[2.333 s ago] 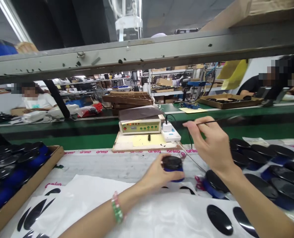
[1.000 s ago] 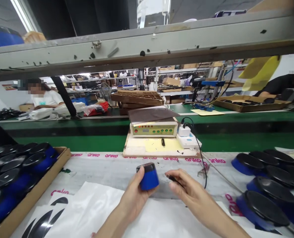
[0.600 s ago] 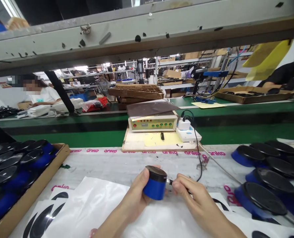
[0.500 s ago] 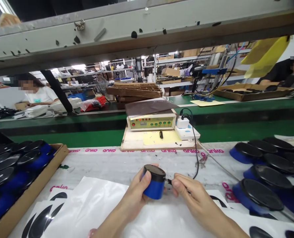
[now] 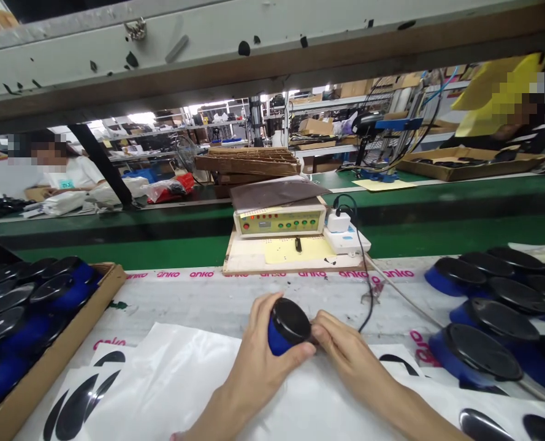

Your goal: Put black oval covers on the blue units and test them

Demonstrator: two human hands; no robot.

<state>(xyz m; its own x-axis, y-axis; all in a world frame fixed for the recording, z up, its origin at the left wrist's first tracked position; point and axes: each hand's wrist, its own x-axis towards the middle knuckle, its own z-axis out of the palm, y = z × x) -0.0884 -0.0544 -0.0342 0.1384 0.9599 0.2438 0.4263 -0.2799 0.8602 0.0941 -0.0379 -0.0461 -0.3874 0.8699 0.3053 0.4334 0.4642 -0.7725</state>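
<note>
My left hand (image 5: pixel 265 358) is wrapped around a round blue case with a black top (image 5: pixel 289 326), tilted above the white sheets (image 5: pixel 198 367). At the right side of this case my right hand (image 5: pixel 346 352) has its fingers pinched together. The thin plug in those fingers is now hidden; a black cable (image 5: pixel 368 294) runs down from the white adapter (image 5: pixel 339 222) and passes behind the right hand.
More blue cases with black tops fill a cardboard box (image 5: pixel 109 275) on the left. Several others (image 5: pixel 481 352) stand on the right. A control box with buttons (image 5: pixel 279 223) sits at the back. A shelf beam (image 5: pixel 272 55) crosses overhead; co-workers sit beyond.
The left hand has turned the case, so its black top faces me more. My right hand has moved in against the case's side, and the plug seen before is covered by fingers.
</note>
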